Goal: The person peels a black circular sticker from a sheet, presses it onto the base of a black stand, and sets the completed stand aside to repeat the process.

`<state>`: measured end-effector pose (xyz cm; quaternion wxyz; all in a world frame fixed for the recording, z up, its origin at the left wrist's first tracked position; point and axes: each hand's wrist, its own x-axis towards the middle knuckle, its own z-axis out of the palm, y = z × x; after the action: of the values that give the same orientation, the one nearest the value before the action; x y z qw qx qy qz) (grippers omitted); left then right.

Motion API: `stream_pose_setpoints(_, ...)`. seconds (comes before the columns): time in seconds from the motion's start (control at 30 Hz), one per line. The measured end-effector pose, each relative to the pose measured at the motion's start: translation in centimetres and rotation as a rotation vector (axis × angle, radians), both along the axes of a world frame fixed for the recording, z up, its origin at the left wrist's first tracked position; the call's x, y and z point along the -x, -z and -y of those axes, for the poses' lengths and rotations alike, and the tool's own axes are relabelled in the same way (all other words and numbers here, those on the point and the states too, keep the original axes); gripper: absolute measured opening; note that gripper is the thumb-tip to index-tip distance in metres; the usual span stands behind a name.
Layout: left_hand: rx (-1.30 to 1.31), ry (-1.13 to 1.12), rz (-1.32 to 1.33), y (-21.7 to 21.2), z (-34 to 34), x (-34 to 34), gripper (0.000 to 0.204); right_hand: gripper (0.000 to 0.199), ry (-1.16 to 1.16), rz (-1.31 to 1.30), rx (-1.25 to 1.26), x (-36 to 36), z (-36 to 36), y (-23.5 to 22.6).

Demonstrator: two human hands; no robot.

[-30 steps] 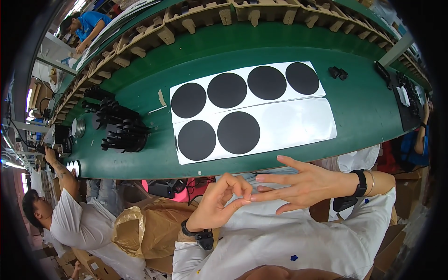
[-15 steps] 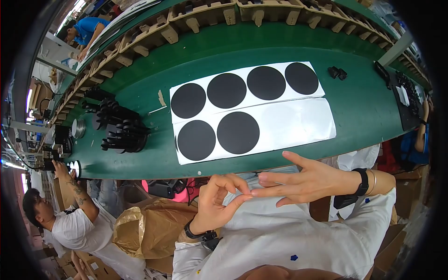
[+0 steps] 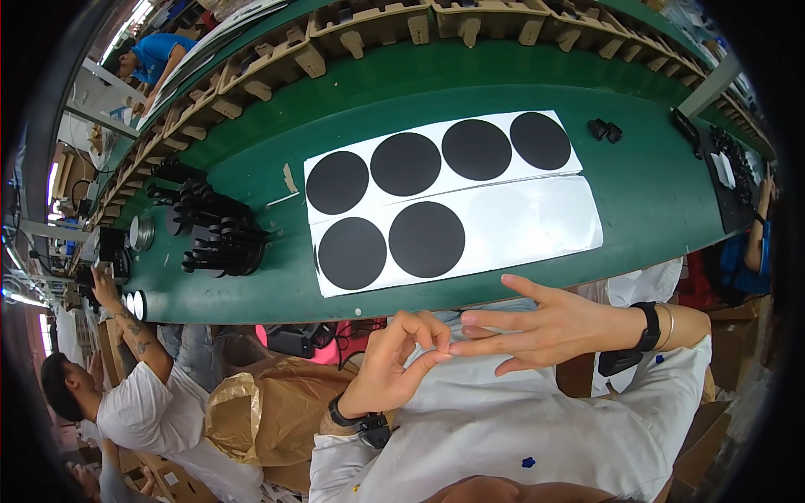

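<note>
Just in front of the bench's near edge, my left hand is closed in a pinch, thumb and forefinger pressed together. Their tips meet a fingertip of my right hand; anything between them is too small to make out. My right hand is open, its fingers stretched out and spread. Beyond both hands lies a white backing sheet, in two strips, bearing several round black stickers. The right part of the near strip is bare.
Black plastic parts stand clustered on the green bench at left, near a stack of silver discs. Small black pieces lie at the far right. Cardboard trays line the back. A co-worker sits at left beside brown paper.
My hands hold nearly the same pose, with the left fingers shifting slightly at the right fingertip. At left, the co-worker's arm and head have moved a little.
</note>
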<state>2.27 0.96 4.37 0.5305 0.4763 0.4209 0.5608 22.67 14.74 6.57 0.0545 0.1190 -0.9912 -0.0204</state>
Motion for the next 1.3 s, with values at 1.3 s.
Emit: stream_pose_setpoints(1.3, -0.61, -0.384, -0.664, 1.1, -1.8, -0.3, 0.044, 0.031, 0.406, -0.753, 1.288, 4.3, 4.0, 3.2)
